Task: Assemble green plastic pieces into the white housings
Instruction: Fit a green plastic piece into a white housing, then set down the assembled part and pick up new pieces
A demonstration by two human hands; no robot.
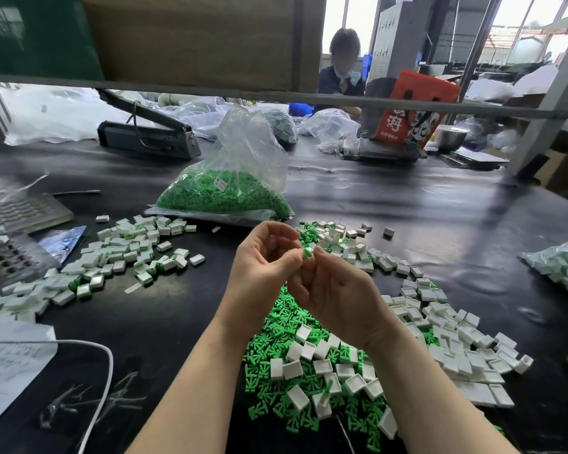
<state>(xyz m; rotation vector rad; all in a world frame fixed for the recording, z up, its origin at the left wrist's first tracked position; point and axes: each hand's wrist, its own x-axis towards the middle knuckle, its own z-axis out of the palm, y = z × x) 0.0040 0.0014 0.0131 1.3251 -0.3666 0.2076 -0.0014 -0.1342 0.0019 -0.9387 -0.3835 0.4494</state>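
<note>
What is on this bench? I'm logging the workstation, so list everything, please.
Loose green pieces: many, green, heap under the hands.
Empty housings: many, white, right of that heap.
Filled housings: many, white and green, pile at left.
Bag of green pieces: one, clear, centre back.
Bag sealer: one, grey, far left.
Red bag: one, far right.
Metal bowl: one, beside it.
White cable: one, near left.
Table: one, black.
Other person: one, opposite.
Left hand: fingers curled at a small green piece.
Right hand: meets it there.

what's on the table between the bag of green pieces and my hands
In the head view, only bare black table separates the bag of green pieces from the hands, left and right; piles flank it.
</note>
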